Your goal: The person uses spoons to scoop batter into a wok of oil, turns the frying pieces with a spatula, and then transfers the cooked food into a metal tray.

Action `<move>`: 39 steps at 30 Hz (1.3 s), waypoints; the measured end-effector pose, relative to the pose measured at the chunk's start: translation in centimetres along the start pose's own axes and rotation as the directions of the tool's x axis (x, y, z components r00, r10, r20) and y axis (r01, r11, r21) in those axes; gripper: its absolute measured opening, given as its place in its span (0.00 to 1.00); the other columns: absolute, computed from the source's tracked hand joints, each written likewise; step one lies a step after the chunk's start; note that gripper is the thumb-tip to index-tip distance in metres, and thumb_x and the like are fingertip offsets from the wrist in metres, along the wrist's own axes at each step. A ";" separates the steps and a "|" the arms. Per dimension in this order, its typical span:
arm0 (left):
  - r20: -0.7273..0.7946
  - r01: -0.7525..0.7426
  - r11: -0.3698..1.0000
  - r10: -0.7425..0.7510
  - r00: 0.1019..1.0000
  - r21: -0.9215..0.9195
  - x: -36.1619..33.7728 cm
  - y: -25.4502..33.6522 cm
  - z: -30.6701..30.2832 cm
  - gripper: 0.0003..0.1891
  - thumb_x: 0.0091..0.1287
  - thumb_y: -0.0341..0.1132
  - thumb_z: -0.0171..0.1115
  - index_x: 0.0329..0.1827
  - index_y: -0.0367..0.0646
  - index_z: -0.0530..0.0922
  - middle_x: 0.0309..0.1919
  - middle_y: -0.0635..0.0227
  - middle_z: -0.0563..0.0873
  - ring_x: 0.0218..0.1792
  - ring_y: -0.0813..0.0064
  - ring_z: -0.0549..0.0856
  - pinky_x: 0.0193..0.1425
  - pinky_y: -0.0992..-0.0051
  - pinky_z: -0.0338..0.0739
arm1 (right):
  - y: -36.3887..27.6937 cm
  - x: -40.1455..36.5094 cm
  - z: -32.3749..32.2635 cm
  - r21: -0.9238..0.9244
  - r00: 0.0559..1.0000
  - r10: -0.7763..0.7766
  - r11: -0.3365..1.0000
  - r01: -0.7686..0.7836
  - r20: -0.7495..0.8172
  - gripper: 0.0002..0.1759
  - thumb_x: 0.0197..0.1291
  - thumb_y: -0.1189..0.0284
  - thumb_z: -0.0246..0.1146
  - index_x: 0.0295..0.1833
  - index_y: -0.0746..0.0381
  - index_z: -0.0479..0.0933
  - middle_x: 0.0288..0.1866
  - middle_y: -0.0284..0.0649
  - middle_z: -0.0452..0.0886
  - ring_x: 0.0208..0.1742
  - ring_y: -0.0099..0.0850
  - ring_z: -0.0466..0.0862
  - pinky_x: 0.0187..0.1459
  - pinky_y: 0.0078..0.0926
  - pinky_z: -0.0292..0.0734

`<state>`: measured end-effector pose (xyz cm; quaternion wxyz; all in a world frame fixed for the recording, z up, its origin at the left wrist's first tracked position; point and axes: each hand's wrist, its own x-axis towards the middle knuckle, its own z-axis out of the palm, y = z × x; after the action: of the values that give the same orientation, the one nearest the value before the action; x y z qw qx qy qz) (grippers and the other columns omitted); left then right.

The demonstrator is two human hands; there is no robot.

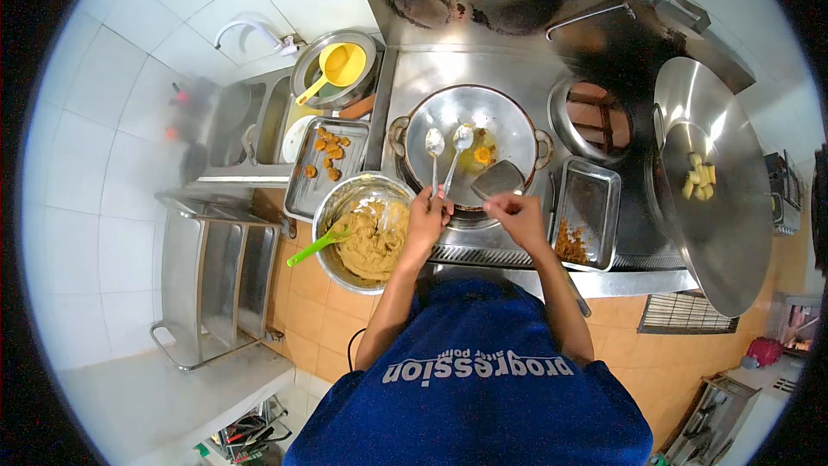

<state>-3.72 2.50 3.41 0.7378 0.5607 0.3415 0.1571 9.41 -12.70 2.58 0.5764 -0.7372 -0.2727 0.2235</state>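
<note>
My left hand (pixel 429 217) is closed around the handles of two metal spoons, a left spoon (pixel 435 141) and a right spoon (pixel 463 136), whose bowls carry traces of batter. Both reach over a wide metal wok (pixel 423 112), in which an orange-yellow piece of food (pixel 484 155) sits in a little oil. Over the wok's near right side, a dark flat strainer (pixel 498 179) lies beside my right hand (pixel 517 214). The right fingers are bent together at the near rim; I cannot tell what is between them. A steel bowl (pixel 326 207) of thick batter (pixel 373 242) stands left of my left hand.
A green-handled utensil (pixel 317 247) rests in the batter bowl. Behind it, a tray (pixel 297 194) carries browned pieces (pixel 329 145). Right of the wok are a tray (pixel 604 207) with brown crumbs, a burner opening (pixel 592 121) and a large tilted pan (pixel 724 250) with pale-yellow pieces.
</note>
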 end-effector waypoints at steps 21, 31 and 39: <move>0.049 0.034 0.997 -0.037 0.998 0.067 -0.7 -0.8 -0.2 0.10 0.78 0.41 0.51 0.42 0.45 0.73 0.27 0.75 0.79 0.22 0.87 0.70 0.23 0.83 0.61 | 6.5 -7.1 -2.1 -0.170 0.997 -0.009 0.985 0.022 0.077 0.17 0.52 0.65 0.75 0.43 0.66 0.85 0.31 0.43 0.88 0.28 0.28 0.86 0.35 0.28 0.79; 0.139 0.039 0.997 -0.048 0.989 0.069 -0.1 -2.3 2.1 0.11 0.79 0.40 0.49 0.43 0.41 0.73 0.28 0.72 0.80 0.21 0.85 0.71 0.22 0.82 0.63 | 1.2 -3.6 -0.6 -0.072 0.990 0.025 0.997 -0.016 0.135 0.14 0.57 0.65 0.74 0.39 0.66 0.85 0.29 0.35 0.87 0.28 0.20 0.81 0.34 0.22 0.77; 0.206 0.049 0.997 -0.060 0.977 0.060 0.4 -3.0 2.4 0.12 0.79 0.40 0.49 0.43 0.39 0.73 0.26 0.70 0.81 0.20 0.84 0.74 0.21 0.81 0.66 | 3.2 -1.4 1.9 0.115 0.995 -0.052 0.993 0.042 0.084 0.16 0.71 0.63 0.60 0.43 0.66 0.83 0.25 0.30 0.80 0.21 0.16 0.70 0.24 0.19 0.64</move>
<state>-2.25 0.11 0.80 0.7579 0.5843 0.2819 0.0681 7.66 -12.84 -0.93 0.6099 -0.6864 -0.3016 0.2565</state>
